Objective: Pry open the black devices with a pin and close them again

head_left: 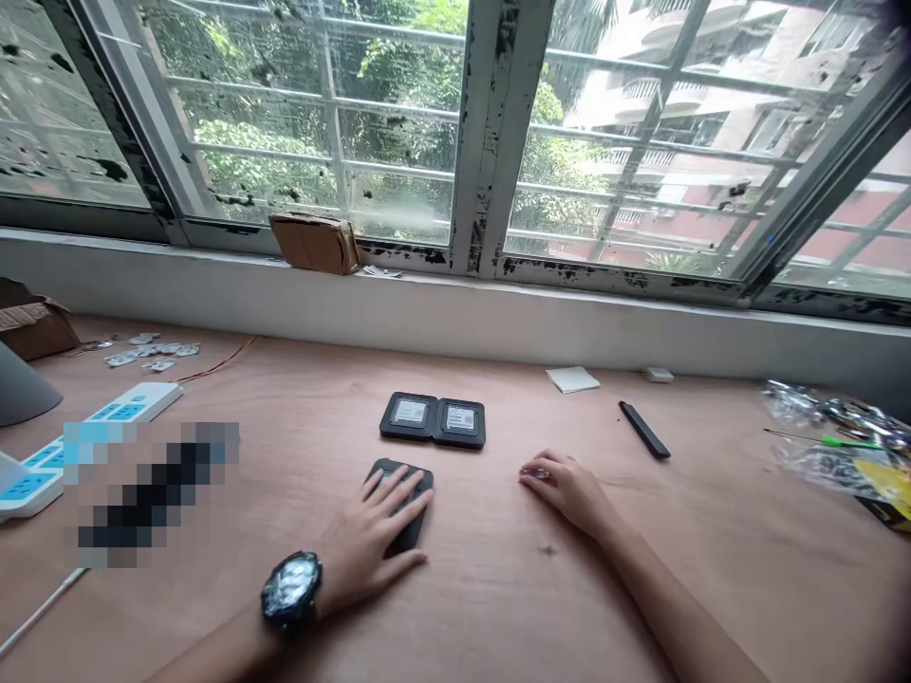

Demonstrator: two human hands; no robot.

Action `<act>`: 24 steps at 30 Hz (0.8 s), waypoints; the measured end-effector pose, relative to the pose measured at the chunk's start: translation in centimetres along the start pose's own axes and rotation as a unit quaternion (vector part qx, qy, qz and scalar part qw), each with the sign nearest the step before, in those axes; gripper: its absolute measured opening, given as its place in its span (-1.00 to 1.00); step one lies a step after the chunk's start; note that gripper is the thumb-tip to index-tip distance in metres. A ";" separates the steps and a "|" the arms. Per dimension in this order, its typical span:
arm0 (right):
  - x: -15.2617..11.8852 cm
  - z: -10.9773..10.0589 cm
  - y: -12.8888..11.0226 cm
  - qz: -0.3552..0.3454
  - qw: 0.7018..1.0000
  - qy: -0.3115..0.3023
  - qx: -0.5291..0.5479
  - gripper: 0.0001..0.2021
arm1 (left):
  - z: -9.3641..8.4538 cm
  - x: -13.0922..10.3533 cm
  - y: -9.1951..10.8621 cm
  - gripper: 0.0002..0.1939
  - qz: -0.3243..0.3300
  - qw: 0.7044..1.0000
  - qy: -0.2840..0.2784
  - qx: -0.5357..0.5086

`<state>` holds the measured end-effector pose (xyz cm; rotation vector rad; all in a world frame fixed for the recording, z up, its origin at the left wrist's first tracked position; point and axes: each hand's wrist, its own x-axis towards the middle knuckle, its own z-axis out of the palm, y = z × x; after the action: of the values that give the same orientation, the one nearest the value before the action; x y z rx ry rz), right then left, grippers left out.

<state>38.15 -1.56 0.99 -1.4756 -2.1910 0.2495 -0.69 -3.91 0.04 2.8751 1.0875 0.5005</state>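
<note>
While splayed left hand (374, 533) partly hides black case (411, 533), right hand (569, 489) pinches small glinting object (538, 473), unidentifiable.

Workshop-like room, wooden worktop (491, 607), barred window (327, 90), power strip (153, 400), green-handled tool (846, 442), plastic bags (818, 469)

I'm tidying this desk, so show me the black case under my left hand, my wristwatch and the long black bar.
Black case (408, 537), head view: its uncovered near part.
Wristwatch (292, 588), head view: its round face.
Long black bar (644, 432), head view: its middle.
</note>
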 end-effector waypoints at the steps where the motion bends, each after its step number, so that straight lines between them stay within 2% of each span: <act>1: 0.0 0.0 -0.1 -0.004 1.000 0.001 -0.005 -0.76 | -0.2 -0.7 -1.0 -0.26 -0.022 1.000 0.002 0.010; 6: 0.0 1.1 -0.8 -0.044 0.996 0.051 -0.057 -0.80 | -1.2 -2.8 -6.3 -0.24 -0.124 0.991 -0.002 0.049; 10: 1.1 3.0 -1.8 -0.095 0.988 0.090 -0.080 -0.69 | -1.5 -2.3 -10.1 -0.16 -0.166 0.985 0.000 0.050; 12: 2.5 3.9 -2.6 -0.102 0.987 0.082 -0.093 -0.54 | -1.7 -1.2 -11.7 -0.09 -0.173 0.984 -0.007 0.041; 14: 4.5 4.6 -3.3 -0.093 0.986 0.073 -0.115 -0.30 | -1.8 0.1 -13.1 0.02 -0.170 0.985 -0.010 0.024; 16: 6.6 5.2 -3.7 -0.081 0.986 0.061 -0.135 -0.04 | -1.8 1.5 -14.2 0.11 -0.160 0.987 -0.010 0.008; 18: 8.7 5.5 -3.9 -0.073 0.985 0.037 -0.149 0.11 | -1.8 2.8 -15.0 0.14 -0.153 0.988 -0.013 -0.002; 21: 10.7 5.4 -3.7 -0.071 0.986 -0.022 -0.149 0.05 | -1.7 4.1 -15.9 0.13 -0.144 0.989 -0.024 -0.007; 24: 10.9 4.7 -3.4 -0.059 0.987 -0.059 -0.134 -0.10 | -1.4 4.9 -16.4 0.00 -0.130 0.991 -0.036 -0.005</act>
<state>29.78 7.54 1.42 -1.4938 -2.4773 0.0006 -8.19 11.58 0.53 2.6626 1.4142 0.3816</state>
